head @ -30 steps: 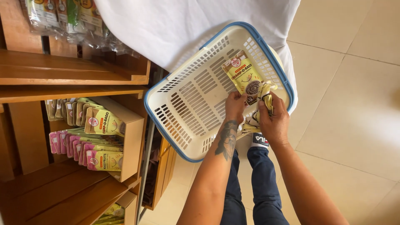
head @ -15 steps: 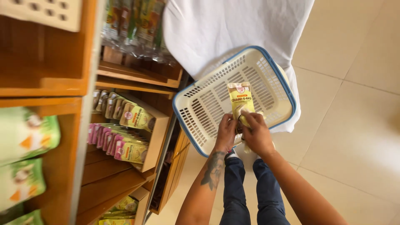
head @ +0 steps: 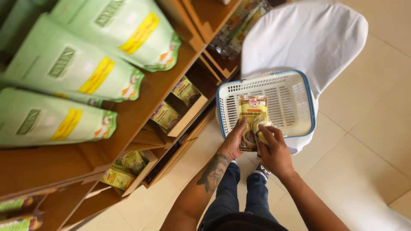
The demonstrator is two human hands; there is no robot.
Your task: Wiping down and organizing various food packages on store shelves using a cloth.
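Basket (head: 295, 92), right of centre: white lattice, blue rim. Packet (head: 251, 117) in it: yellow, brown lower part, red mark on top. Pouches (head: 64, 68), upper left: pale green, yellow bands. Shelf (head: 141, 111): orange-brown wood. Cloth (head: 308, 38), top right: white, possibly plain.

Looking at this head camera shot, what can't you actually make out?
- Lower half of the yellow packet: covered by the left hand and right hand.
- How many packets are held: they overlap.
- Basket near corner: hidden behind the hands.
- Green pouches on the wooden shelf: blurred and cut off by the left edge.
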